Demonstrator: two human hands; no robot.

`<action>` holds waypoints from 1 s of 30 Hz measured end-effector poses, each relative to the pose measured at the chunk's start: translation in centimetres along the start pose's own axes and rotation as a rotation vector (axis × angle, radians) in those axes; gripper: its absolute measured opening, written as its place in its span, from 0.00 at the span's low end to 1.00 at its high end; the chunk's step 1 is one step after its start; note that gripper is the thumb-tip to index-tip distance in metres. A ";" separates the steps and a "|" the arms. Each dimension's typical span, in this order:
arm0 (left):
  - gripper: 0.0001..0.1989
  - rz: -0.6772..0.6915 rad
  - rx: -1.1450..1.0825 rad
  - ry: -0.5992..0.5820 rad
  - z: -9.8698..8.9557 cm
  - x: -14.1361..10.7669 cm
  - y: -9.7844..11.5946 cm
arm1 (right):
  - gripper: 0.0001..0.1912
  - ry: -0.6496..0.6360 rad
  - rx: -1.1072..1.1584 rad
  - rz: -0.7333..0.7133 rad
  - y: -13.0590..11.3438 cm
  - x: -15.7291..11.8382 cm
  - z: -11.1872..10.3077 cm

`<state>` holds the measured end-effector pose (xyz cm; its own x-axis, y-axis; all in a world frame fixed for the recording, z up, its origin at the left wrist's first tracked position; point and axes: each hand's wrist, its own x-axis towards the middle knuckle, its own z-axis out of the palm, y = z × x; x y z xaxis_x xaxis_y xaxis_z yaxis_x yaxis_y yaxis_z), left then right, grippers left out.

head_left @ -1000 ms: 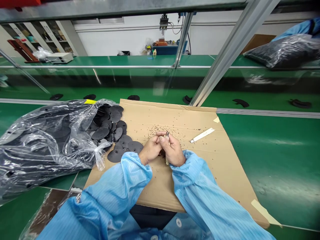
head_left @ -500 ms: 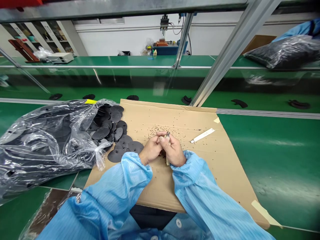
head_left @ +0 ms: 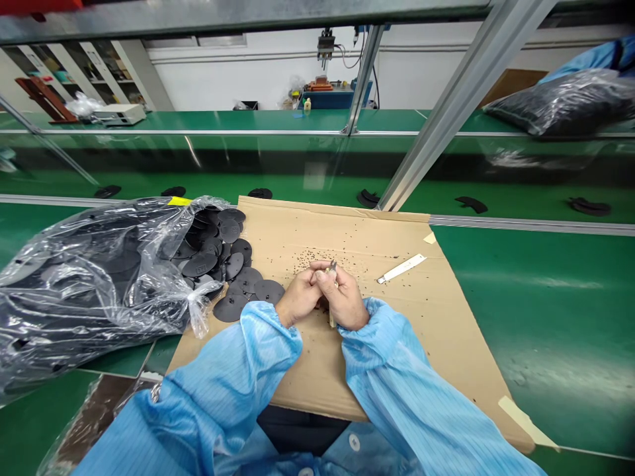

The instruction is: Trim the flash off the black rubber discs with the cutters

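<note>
Over the cardboard sheet [head_left: 397, 357], my two hands meet with their fingertips together. My right hand [head_left: 347, 304] is closed around small nippers [head_left: 333, 318] with cream handles, their metal jaws pointing up and away from me. My left hand [head_left: 298, 299] is closed beside them, fingers bent inward; whatever it pinches is hidden. Tiny black bits [head_left: 317, 254] lie scattered on the cardboard just beyond my fingers. To the left, a pile of black oval discs [head_left: 231, 307] spills out of a clear plastic bag [head_left: 104, 277].
A white-handled cutter knife [head_left: 403, 268] lies right of my hands. Black curved pieces [head_left: 471, 203] sit spaced along the green belt [head_left: 307, 182] behind the cardboard. A slanted metal post [head_left: 446, 99] rises at the cardboard's far edge. Another filled bag [head_left: 565, 102] rests at the far right.
The black pieces on the belt have shifted slightly to the left. Both hands and the nippers look almost unmoved.
</note>
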<state>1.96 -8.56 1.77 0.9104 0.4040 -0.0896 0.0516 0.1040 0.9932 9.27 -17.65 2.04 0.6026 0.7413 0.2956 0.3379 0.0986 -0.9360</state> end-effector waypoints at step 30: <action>0.24 0.017 0.012 -0.016 -0.1 0.1 -0.3 | 0.21 0.005 -0.006 -0.016 0.3 0.0 0.0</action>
<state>1.97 -8.44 1.49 0.9174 0.3914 -0.0715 0.0406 0.0867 0.9954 9.33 -17.60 1.77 0.6006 0.7363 0.3117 0.3519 0.1067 -0.9299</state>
